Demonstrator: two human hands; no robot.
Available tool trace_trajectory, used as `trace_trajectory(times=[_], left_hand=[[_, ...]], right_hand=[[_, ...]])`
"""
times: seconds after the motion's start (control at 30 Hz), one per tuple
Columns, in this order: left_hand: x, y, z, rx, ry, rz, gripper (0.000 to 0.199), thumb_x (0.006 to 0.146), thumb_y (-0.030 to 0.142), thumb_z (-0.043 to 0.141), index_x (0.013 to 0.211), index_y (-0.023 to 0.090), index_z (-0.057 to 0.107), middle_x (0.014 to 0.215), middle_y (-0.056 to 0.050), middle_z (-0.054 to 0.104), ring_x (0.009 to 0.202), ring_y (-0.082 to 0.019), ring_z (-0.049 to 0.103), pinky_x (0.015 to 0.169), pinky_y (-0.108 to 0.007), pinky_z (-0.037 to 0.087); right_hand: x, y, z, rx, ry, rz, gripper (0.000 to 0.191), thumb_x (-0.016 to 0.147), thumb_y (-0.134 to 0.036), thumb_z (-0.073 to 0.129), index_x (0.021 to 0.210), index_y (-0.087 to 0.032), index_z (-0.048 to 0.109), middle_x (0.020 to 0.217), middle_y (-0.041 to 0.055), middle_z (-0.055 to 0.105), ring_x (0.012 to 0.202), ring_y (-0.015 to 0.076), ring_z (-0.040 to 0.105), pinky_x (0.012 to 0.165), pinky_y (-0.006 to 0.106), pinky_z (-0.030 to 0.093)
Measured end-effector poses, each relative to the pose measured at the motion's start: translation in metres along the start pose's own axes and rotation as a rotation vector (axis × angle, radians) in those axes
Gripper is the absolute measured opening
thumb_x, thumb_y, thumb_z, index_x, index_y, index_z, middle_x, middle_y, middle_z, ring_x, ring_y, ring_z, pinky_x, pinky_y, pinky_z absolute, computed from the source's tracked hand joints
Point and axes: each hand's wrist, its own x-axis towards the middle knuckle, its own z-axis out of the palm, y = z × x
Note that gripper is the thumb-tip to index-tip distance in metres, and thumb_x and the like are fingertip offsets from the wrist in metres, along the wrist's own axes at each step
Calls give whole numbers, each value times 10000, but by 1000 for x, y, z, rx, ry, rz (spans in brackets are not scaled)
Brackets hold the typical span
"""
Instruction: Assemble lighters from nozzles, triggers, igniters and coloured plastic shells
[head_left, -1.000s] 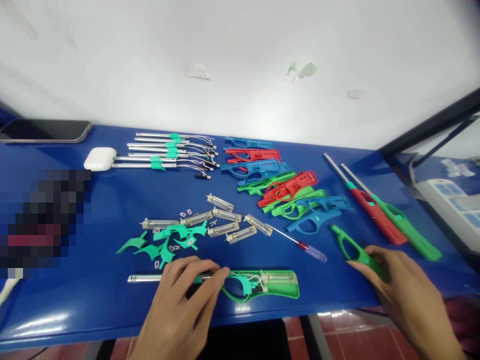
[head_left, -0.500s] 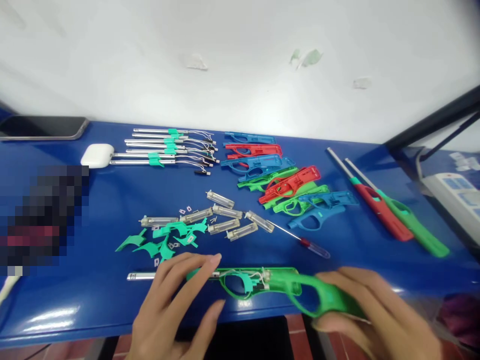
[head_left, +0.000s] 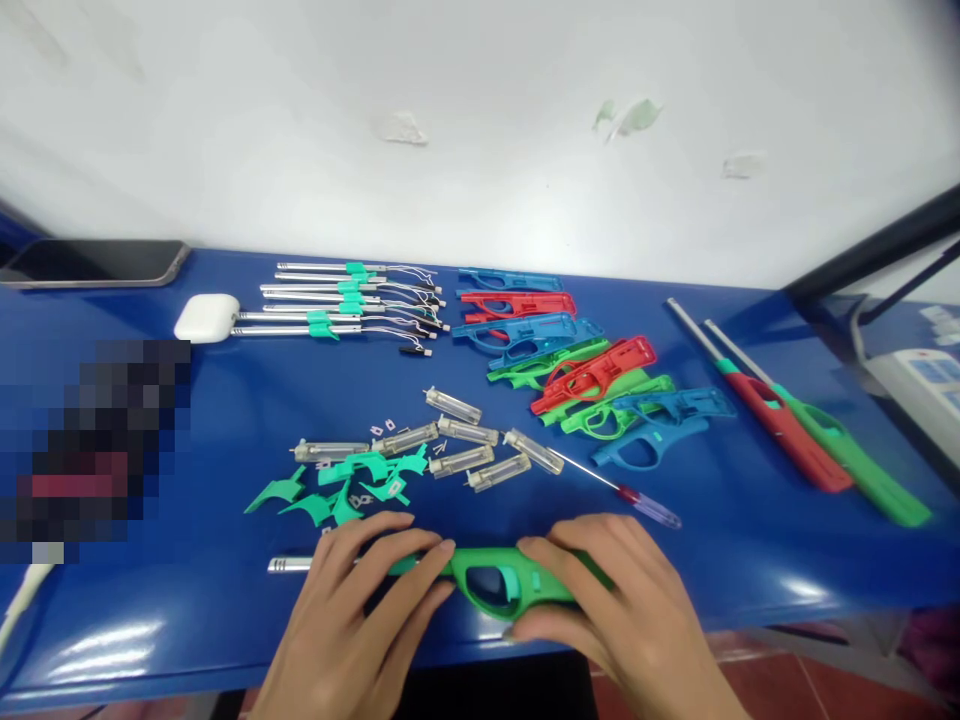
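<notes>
The green handle (head_left: 546, 585) lies between your hands, near the front edge of the blue desk (head_left: 795, 555), long axis running left to right.

Neither hand is nearer, since both are on it: your left hand (head_left: 356, 605) has its fingers bent around the handle's narrow nose, exact contact partly hidden, while your right hand (head_left: 630, 600) grasps the wide rear, thumb below and fingers above; the bright metal rod (head_left: 289, 565) points out to your left, straight and slim, in line with the smooth plastic handle, whose rounded loop frames a teal trigger (head_left: 512, 585); beyond your hands lie curved matt teal pieces (head_left: 274, 490), clear boxy tanks (head_left: 454, 405) and a screwdriver (head_left: 649, 507) with a translucent purple grip.
</notes>
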Motion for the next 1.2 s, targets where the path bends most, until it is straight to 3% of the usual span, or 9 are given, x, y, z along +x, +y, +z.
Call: trace_trajectory(times=[0.4, 0.57, 0.77, 0.9, 1.1, 1.2], left_hand=[[-11, -6, -1, 89, -82, 33, 489, 1004, 12, 571, 1410, 265, 672, 1261, -52, 733, 1192, -267, 574, 1000, -445, 542], [-12, -3, -1, 158, -115, 40, 566, 966, -32, 549, 1440, 258, 658, 1251, -59, 732, 1150, -274, 574, 950, -448, 543], [-4, 13, -3, 164, -44, -60, 561, 971, -69, 467, 1346, 275, 703, 1166, -61, 752, 1101, -268, 629, 968, -477, 518], [-3, 14, 0, 156, -16, -38, 489, 989, -40, 504, 1327, 247, 712, 1166, -75, 743, 1089, -259, 637, 970, -453, 528], [-8, 11, 4, 184, -92, 3, 541, 1017, 42, 597, 1540, 173, 556, 1247, -129, 681, 1143, -286, 565, 974, -448, 538], [-8, 12, 4, 174, -116, 8, 497, 1017, 35, 604, 1493, 179, 600, 1265, -134, 659, 1153, -292, 545, 967, -458, 528]], right_hand=[[-9, -2, 9, 76, -36, 68, 422, 977, -518, 732, 1244, -191, 713, 991, 64, 705, 872, 196, 672, 763, 328, 547], [-6, -9, 9, 106, 14, 147, 348, 1028, -471, 673, 1252, -207, 716, 976, 65, 693, 873, 207, 664, 723, 342, 543], [-13, -11, 8, 183, -22, 205, 306, 1068, -406, 638, 1329, -262, 705, 1085, 77, 671, 976, 220, 675, 794, 343, 608], [-20, -9, 9, 243, -76, 260, 329, 1086, -339, 607, 1409, -297, 653, 1185, 75, 647, 1085, 230, 667, 877, 343, 623], [-22, -9, 9, 274, -40, 265, 255, 1086, -328, 609, 1327, -303, 689, 1137, 57, 639, 1054, 214, 673, 854, 329, 621], [-21, -9, 8, 285, 10, 271, 223, 1081, -332, 625, 1286, -322, 710, 1104, 36, 655, 989, 186, 690, 822, 298, 620]])
